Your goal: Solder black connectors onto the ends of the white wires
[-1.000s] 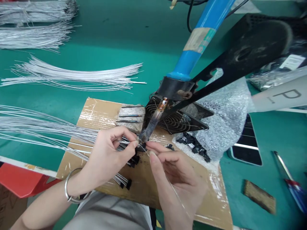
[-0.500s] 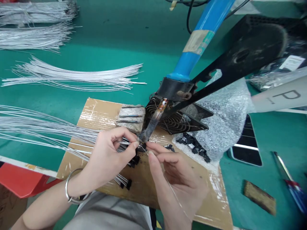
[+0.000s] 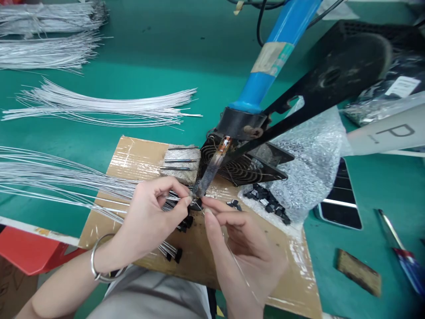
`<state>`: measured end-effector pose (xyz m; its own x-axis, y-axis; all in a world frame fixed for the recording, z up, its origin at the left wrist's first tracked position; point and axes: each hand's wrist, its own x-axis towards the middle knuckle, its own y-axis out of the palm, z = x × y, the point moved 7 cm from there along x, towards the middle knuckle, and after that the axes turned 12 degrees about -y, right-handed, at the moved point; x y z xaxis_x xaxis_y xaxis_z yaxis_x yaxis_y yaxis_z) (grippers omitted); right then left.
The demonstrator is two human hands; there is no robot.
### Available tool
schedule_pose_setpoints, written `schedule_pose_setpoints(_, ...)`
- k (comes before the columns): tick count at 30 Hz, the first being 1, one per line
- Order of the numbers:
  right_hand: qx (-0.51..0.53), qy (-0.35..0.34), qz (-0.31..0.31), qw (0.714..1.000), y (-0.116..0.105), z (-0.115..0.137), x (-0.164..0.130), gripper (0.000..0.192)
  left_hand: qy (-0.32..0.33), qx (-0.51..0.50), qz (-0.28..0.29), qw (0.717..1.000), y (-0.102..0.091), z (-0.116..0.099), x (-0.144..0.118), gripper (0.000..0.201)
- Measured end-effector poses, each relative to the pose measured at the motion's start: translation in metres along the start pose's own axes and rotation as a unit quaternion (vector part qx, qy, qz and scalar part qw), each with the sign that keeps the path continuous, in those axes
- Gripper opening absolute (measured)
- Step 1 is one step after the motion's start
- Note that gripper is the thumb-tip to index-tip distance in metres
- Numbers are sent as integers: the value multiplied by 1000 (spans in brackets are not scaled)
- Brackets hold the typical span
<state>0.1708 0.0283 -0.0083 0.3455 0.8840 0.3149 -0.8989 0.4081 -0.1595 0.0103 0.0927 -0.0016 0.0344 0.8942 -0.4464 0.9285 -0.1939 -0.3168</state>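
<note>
Hands: I see both meeting at the near middle of a cardboard sheet (image 3: 139, 153) wrapped in tape, fingertips almost touching under a soldering tip.
Left hand (image 3: 149, 217): thumb and forefinger pinched on a thin grey wire end, held level so its end sits right at the hot tip; a metal bangle (image 3: 99, 263) circles the wrist.
Right hand (image 3: 245, 248): fingers pinched on a fine strand of solder wire (image 3: 241, 270), which trails back toward me over the palm; its far end is fed up to the same joint.
Soldering iron (image 3: 212, 170): fixed on a black stand, blue handle (image 3: 272, 57) slanting away to the far right, tip pointing down and near-left, so I judge that both hands are free to bring the work to it.
Small black part (image 3: 196, 204): just under the tip, between the two hands; I cannot tell which hand grips it.
Wire bundle (image 3: 59, 177): grey wires fan left from the left hand across the sheet.
Fan (image 3: 242, 166): a grilled black fan lies just behind the tip, likely to draw fumes away.
Loose black parts (image 3: 265, 201): heaped on bubble wrap (image 3: 315, 150), right of the fan, within reach.
Table (image 3: 166, 66): green mat, with more wire bundles at the far left.
</note>
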Motion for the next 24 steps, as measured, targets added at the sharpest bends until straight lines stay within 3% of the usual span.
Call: schedule_pose_setpoints(24, -45, -53, 9, 998, 2, 3, -2, 13, 21, -2, -10, 1000, 0, -3, 0, 10)
